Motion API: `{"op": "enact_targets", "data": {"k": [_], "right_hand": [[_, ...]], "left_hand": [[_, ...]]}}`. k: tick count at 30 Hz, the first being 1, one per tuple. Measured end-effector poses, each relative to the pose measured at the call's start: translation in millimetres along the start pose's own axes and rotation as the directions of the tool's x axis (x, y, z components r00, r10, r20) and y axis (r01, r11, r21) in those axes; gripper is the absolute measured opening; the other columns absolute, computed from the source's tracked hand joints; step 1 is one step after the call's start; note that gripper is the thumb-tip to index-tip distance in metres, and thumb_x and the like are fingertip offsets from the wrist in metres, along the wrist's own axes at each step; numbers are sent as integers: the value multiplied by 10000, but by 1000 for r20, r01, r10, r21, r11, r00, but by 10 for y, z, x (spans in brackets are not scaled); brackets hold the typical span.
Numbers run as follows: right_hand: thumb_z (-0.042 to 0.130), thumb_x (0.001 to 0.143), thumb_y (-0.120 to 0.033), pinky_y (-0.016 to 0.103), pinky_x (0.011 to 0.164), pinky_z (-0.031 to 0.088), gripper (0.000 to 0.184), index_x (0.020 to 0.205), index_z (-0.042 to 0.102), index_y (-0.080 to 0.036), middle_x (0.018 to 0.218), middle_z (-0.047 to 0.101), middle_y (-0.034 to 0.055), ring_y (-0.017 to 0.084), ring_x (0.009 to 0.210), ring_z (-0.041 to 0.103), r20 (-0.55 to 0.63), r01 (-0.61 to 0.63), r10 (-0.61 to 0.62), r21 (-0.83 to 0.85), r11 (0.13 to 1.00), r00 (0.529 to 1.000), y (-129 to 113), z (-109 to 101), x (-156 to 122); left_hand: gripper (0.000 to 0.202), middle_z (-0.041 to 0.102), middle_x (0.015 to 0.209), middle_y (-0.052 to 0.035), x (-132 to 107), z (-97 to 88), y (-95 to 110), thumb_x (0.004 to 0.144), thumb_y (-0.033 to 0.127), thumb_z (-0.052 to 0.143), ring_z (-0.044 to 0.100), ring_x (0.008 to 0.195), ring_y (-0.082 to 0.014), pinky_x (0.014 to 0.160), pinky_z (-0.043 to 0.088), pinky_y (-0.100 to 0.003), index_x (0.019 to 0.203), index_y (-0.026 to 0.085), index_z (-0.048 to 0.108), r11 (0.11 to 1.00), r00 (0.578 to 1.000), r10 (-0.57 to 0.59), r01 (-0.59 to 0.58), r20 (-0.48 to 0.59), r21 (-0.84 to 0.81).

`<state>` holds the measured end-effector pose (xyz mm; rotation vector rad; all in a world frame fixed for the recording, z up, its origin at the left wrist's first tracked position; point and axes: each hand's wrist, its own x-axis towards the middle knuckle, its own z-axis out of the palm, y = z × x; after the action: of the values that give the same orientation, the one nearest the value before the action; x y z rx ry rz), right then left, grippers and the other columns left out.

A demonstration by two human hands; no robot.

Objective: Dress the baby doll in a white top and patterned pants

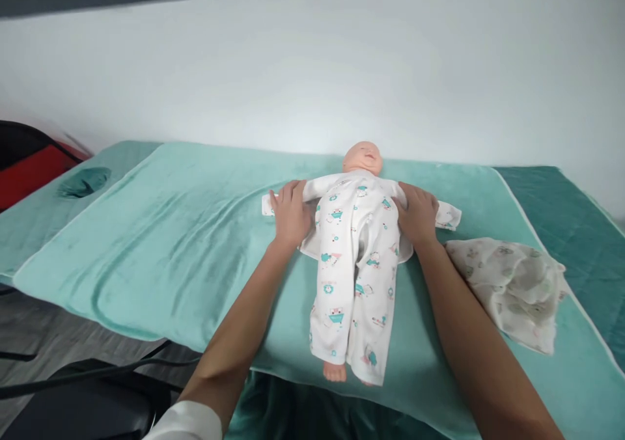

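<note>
A baby doll [364, 158] lies face up on the padded bed, its arms stretched out to both sides. White printed trousers [334, 271] cover its front from the chest down to the ankles, with a bare foot [334, 371] showing below one leg. Beneath them is a white long-sleeved top [326, 183]. My left hand [291, 213] is closed over the doll's arm on the left, around the sleeve. On the other side my right hand [418, 212] grips the opposite sleeved arm near the trouser waist. The cuffs stick out beyond both hands.
A crumpled printed cloth [512, 290] lies to the right of my forearm. The green sheet [161, 245] has wrinkles left of the doll. Behind the bed is a white wall [293, 75]. A dark chair [88, 401] stands at lower left, and a red and black object [34, 166] at far left.
</note>
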<state>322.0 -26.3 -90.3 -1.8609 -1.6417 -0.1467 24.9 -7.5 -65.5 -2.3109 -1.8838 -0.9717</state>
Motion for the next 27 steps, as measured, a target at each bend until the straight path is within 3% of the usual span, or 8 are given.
{"op": "enact_targets", "data": {"k": [3,5,7,9,12,18,22,27], "right_hand": [[484,947,-370,507,1115,318,440,1343,594,-212,1347,648,110,315,1253,541,18,9,-9,-10,1000,1000,-36,0,12],[467,951,-329,493,1090,332,412,1322,601,-210,1313,664,109,312,1224,557,32,0,1,-29,1000,999,-45,0,24],[439,948,-273,469,1055,352,388,1290,612,-210,1276,678,105,301,1189,576,43,-13,15,-38,999,999,-46,-2,38],[412,936,-217,445,1018,365,383,1261,616,-209,1249,686,105,289,1152,592,41,-35,37,-35,999,998,-41,-10,50],[392,928,-188,423,981,368,379,1235,613,-211,1218,694,107,279,1120,602,35,-60,60,-7,998,998,-32,-32,61],[371,935,-196,431,968,383,372,1203,628,-202,1209,698,120,294,1114,605,45,-96,94,62,993,995,-21,-67,81],[417,911,-216,466,1073,339,435,1309,590,-184,1310,665,131,307,1204,565,64,-68,61,114,991,996,11,-57,85],[500,876,-284,492,1115,315,531,1390,538,-154,1361,635,152,337,1256,538,99,-69,59,100,993,993,51,-61,99]], "left_hand": [[380,640,1299,-80,99,-97,411,917,154,410,569,1256,-203,1123,442,-410,1230,231,609,930,986,168,-162,-12,-330],[326,684,1215,-55,234,-127,774,951,170,397,614,1179,-180,1079,467,-361,1154,230,646,876,960,279,-246,19,-414],[359,705,1188,-34,378,-112,1150,937,113,388,618,1176,-183,1105,428,-379,1113,240,674,870,918,389,-337,80,-359],[337,716,1140,-50,489,-50,1480,925,108,415,640,1118,-208,1038,454,-382,1063,219,701,884,843,461,-408,279,-228],[303,718,1065,-103,571,87,1801,920,110,435,649,1058,-247,979,462,-403,981,160,728,867,708,414,-499,572,-11],[341,652,1246,-147,664,322,1946,933,111,434,586,1183,-286,956,456,-416,1143,139,701,852,683,325,-511,654,110],[347,654,1271,-149,778,469,1979,923,188,514,605,1180,-294,971,450,-411,1223,160,684,875,664,234,-462,710,143],[317,665,1285,-147,840,570,2031,878,253,612,592,1217,-326,1039,401,-460,1169,193,722,849,656,207,-490,726,200]]}}
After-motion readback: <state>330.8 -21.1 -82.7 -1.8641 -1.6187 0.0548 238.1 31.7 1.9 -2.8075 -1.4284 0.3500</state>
